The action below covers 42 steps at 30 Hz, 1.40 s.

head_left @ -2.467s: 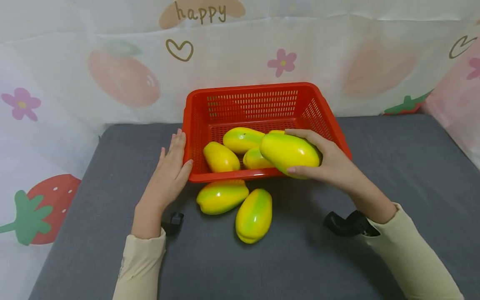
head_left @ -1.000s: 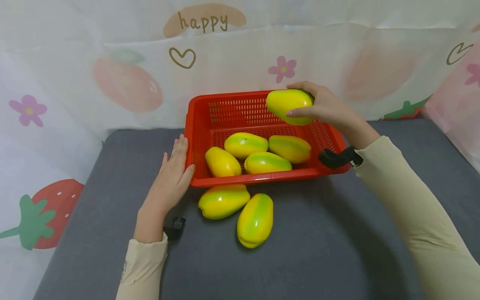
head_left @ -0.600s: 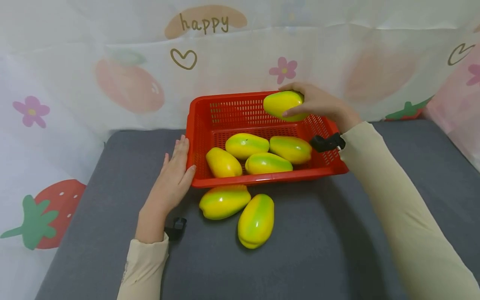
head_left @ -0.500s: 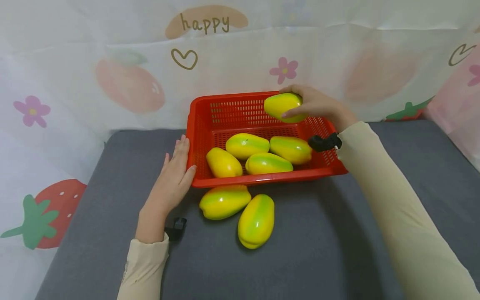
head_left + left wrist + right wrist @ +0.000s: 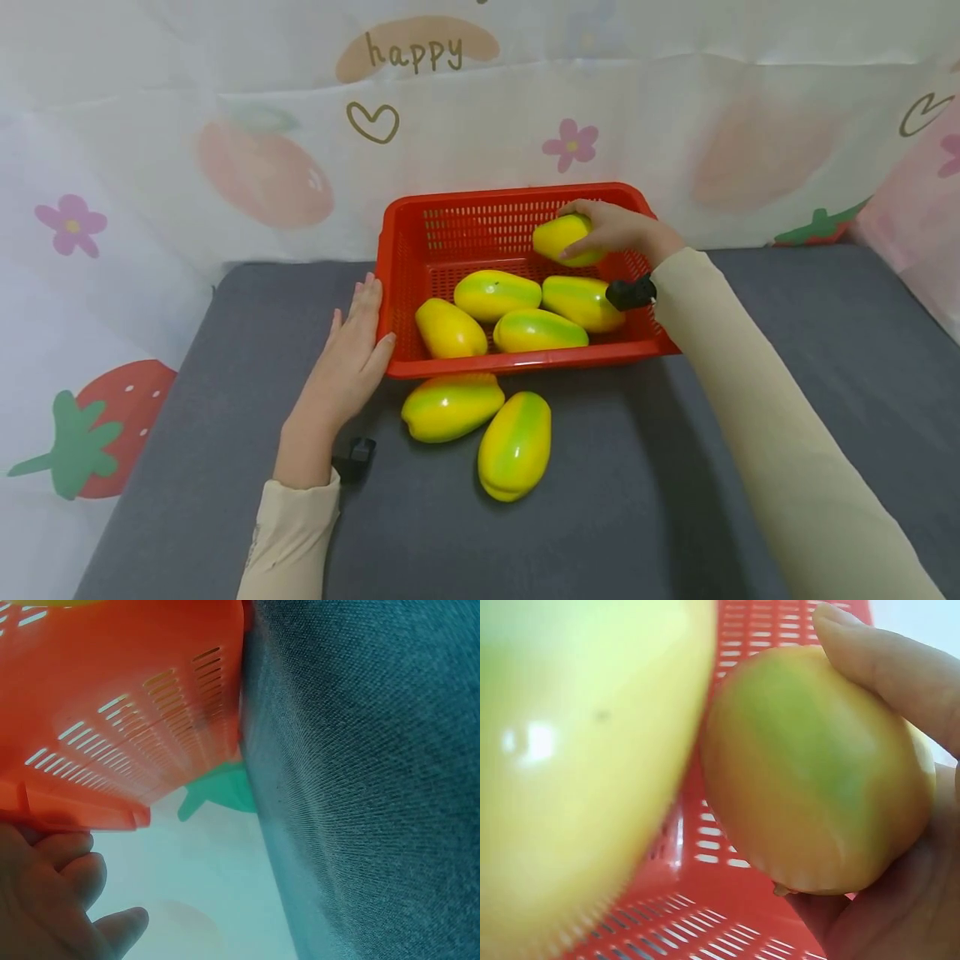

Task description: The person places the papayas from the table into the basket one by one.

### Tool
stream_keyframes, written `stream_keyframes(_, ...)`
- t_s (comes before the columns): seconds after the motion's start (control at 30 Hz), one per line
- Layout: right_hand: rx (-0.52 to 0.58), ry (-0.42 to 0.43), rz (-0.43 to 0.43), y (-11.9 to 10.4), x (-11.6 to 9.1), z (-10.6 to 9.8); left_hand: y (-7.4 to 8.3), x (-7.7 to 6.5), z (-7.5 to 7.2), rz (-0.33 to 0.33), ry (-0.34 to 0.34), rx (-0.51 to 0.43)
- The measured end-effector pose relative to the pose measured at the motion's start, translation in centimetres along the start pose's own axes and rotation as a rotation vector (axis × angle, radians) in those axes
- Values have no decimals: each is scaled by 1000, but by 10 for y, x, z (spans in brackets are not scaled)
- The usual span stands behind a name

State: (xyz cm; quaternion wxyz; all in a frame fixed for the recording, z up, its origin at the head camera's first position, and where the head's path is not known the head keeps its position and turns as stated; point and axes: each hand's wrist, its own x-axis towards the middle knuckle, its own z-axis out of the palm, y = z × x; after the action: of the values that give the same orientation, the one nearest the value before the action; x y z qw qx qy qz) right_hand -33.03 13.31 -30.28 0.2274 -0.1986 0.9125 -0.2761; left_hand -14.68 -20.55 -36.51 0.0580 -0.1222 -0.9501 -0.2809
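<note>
The left hand (image 5: 345,358), fingers extended, is laid against the red basket (image 5: 525,361) at its left side. Two yellow-green fruits (image 5: 514,450) are seen on the grey cloth (image 5: 600,517) before it; four more fruits (image 5: 540,331) are contained inside. A held fruit (image 5: 557,240) is gripped between thumb and fingers by the right hand (image 5: 618,229), within the basket's back right part.

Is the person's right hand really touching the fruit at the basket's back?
Touching: the right wrist view shows the right hand curled snugly around the fruit.
</note>
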Motion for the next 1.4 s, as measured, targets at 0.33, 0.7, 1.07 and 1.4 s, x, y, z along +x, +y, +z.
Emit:
stream_keyframes(0.33, -12, -3, 41, 4, 3, 10, 2, 1, 0, -2, 0, 3)
stream_keyframes(0.7, -10, 14, 30, 3, 3, 9, 4, 2, -2, -2, 4, 7)
stream_keyframes(1.07, -12, 22, -78, -4, -6, -1, 2, 0, -3, -4, 2, 14)
stream_keyframes(1.4, 54, 85, -140, -14, -33, -3, 2, -1, -1, -5, -9, 11)
